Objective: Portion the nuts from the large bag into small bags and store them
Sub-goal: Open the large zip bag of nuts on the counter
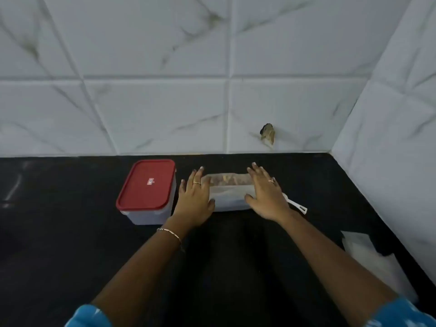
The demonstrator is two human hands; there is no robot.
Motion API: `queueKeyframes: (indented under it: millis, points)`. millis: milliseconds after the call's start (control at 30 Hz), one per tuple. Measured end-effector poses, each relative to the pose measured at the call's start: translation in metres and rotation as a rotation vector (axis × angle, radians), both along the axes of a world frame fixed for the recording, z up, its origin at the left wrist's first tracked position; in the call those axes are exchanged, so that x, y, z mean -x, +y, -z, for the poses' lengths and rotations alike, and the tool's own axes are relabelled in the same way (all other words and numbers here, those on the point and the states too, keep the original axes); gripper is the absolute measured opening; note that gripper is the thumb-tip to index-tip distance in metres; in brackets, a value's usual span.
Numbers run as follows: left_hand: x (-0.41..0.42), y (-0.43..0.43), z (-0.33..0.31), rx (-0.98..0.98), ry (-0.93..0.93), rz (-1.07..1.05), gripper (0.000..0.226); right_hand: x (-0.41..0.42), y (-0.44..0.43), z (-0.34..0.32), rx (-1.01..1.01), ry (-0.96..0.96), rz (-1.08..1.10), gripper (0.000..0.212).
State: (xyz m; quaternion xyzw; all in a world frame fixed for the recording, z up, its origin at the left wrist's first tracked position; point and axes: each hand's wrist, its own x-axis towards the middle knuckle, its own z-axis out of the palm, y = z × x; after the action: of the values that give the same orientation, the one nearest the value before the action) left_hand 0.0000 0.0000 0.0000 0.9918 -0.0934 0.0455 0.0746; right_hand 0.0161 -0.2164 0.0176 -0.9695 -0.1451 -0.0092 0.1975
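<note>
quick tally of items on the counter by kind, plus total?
Lidded containers: 1, the red-lidded container
Bags with nuts: 1, the clear bag under both hands
White scoops: 1, the handle
Loose plastic bags: 1, the empty bags, count unclear
Total: 4

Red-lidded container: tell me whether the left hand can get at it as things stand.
Probably yes. The left hand lies flat on the bag of nuts, and the red-lidded container stands just to its left on the black counter, with nothing between them.

White marble-veined wall tiles [155, 114], corner at right; black countertop [59, 244]
</note>
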Motion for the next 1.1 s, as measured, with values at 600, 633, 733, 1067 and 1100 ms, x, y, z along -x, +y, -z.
queueKeyframes:
  millis: [600,633,733,1067,1100]
  points:
    - [-0.009,-0.005,0.020,-0.024,0.105,0.042,0.069,-0.011,-0.015,0.028,0.195,0.088,-0.053,0.082]
    - [-0.006,-0.004,0.022,-0.046,0.096,0.058,0.060,-0.009,-0.017,0.030,0.182,0.095,-0.055,0.077]
    - [-0.001,-0.001,0.028,-0.023,0.078,0.096,0.052,-0.005,-0.019,0.035,0.103,0.073,-0.060,0.058]
    - [0.014,0.001,0.037,0.328,0.243,0.029,0.024,0.010,-0.029,0.050,0.027,0.159,-0.132,0.019]
    - [0.014,0.001,0.035,0.320,0.247,0.032,0.020,0.010,-0.029,0.050,0.058,0.157,-0.137,0.021]
